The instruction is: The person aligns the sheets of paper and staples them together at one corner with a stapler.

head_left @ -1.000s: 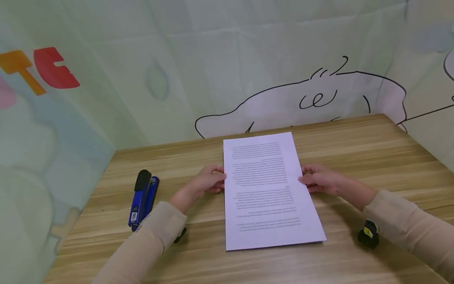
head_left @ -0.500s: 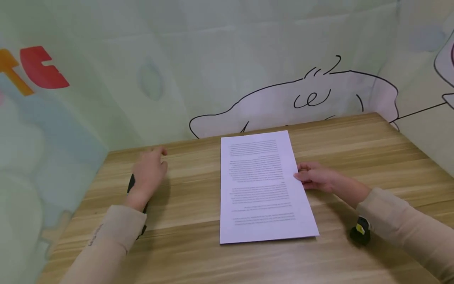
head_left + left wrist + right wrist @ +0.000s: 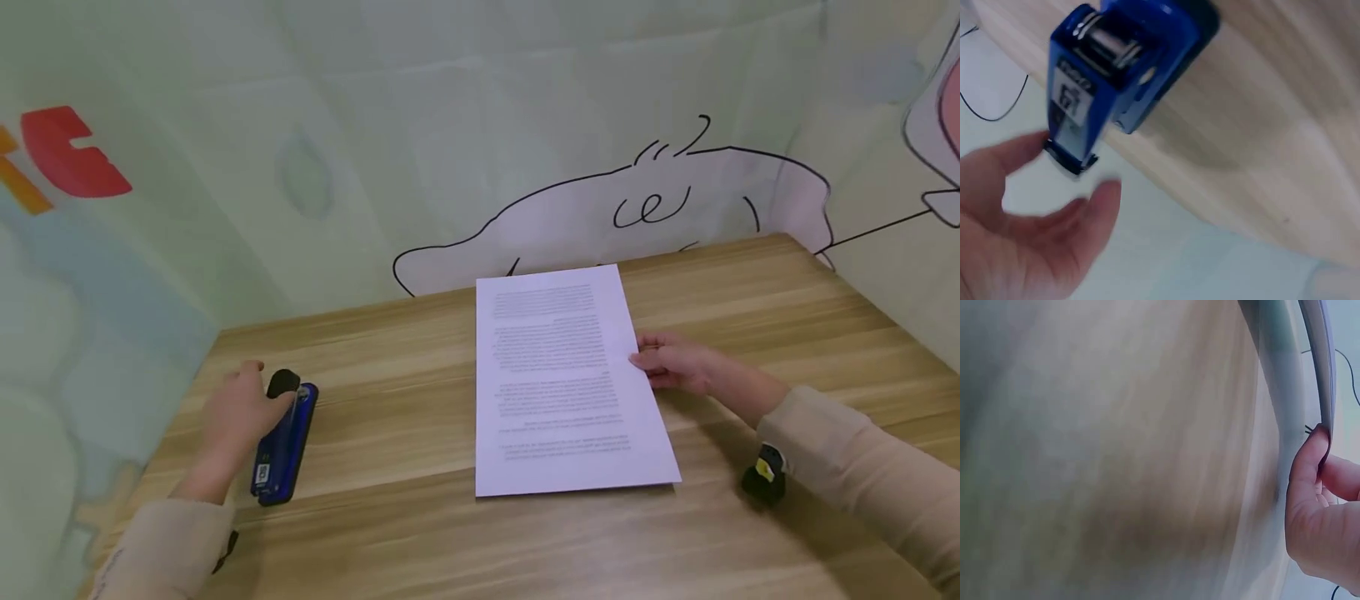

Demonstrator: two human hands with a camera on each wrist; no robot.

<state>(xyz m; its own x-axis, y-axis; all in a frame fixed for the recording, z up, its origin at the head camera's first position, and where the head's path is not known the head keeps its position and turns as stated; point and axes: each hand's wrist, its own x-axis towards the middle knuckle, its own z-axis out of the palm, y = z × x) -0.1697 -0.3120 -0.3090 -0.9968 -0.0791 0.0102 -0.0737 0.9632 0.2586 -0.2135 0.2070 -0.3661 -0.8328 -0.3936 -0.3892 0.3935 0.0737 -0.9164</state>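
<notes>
In the head view, a blue stapler (image 3: 283,442) with a black cap lies at the left of the wooden table. My left hand (image 3: 238,417) is spread over its left side, thumb near the cap. The left wrist view has the stapler (image 3: 1072,94) with its top arm pointing toward this hand (image 3: 1029,231), whose thumb and fingers stand apart around the arm's end. My right hand (image 3: 677,364) pinches the right edge of a printed stack of paper (image 3: 555,400). Seen edge-on in the right wrist view, the sheets (image 3: 1322,369) run between thumb and fingers of that hand (image 3: 1329,531).
The wooden table (image 3: 390,433) meets a pale printed cloth backdrop (image 3: 390,150) with cartoon outlines behind and to the left. A black wrist device (image 3: 765,475) with a yellow mark hangs under my right sleeve. Bare wood lies between stapler and paper.
My left hand has let go of the paper's left edge, swung left over the stapler and come down at its left side. My right hand keeps its pinch on the paper.
</notes>
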